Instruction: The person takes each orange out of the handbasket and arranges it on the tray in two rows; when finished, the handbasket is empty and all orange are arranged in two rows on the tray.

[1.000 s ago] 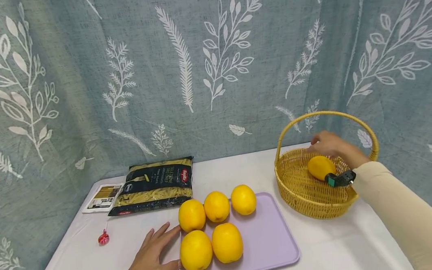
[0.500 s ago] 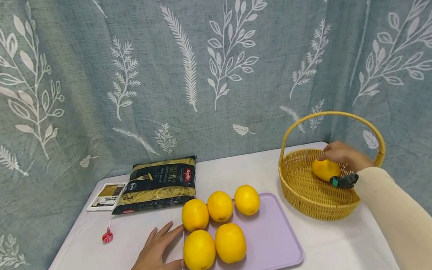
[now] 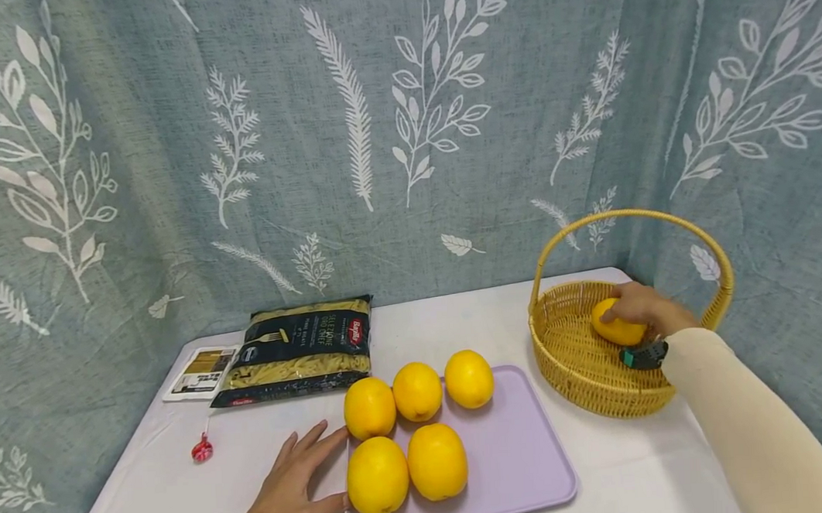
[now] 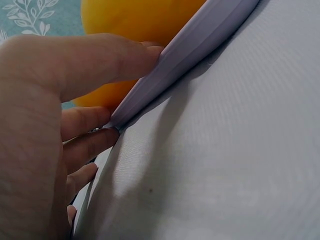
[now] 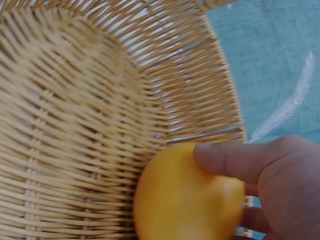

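In the wicker basket, my right hand holds an orange. The right wrist view has the thumb on the fruit's upper side and the other fingers partly hidden behind it. My left hand is spread at the left edge of the lilac tray. Its thumb and fingertips touch the tray rim. Several more oranges sit on the tray, among them a near left orange beside the left thumb and a back right orange.
A pasta bag lies at the back left, partly over a small white packet. In front of them is a red-wrapped lollipop. The basket's tall handle arches over its opening. A patterned curtain hangs behind the table.
My right hand, earlier at the basket's back rim behind the orange, has come down onto the fruit and taken hold of it. The left hand stays at the tray edge.
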`<move>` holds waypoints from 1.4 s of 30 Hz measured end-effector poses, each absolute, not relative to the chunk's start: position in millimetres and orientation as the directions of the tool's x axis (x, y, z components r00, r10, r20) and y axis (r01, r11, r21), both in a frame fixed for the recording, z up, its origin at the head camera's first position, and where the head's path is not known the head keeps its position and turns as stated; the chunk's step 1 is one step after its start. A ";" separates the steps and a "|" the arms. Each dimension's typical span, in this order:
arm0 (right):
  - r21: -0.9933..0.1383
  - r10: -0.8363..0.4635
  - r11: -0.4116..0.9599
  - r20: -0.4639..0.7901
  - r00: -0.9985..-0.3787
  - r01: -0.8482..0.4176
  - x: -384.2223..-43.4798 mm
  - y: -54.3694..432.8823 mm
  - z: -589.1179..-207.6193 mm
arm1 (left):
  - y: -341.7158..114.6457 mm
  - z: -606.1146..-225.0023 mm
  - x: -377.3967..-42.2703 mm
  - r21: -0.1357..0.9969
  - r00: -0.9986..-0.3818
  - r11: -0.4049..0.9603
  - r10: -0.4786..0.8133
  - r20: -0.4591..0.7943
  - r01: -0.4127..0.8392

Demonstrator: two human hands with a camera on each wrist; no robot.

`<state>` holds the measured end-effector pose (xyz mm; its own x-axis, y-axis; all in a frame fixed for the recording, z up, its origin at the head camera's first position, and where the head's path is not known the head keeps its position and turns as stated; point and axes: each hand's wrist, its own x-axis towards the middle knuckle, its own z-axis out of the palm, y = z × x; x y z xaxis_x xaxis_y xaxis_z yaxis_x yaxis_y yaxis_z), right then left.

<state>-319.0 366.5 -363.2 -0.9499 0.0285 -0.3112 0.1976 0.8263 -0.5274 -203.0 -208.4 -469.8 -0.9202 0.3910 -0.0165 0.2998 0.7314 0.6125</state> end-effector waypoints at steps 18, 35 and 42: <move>-0.586 0.060 0.789 -0.225 -0.972 0.185 -315.1 354.8 -384.1 | -217.4 -464.5 -198.2 0.638 -0.923 0.727 0.379 -0.066 0.253; -0.492 0.016 0.867 -0.133 -0.991 0.080 -311.2 347.7 -384.7 | -216.9 -474.2 -201.0 0.654 -0.910 0.697 0.414 -0.031 0.295; -0.442 -0.013 0.897 -0.099 -0.995 0.032 -311.3 339.9 -375.4 | -216.1 -470.6 -202.0 0.666 -0.916 0.699 0.397 -0.058 0.261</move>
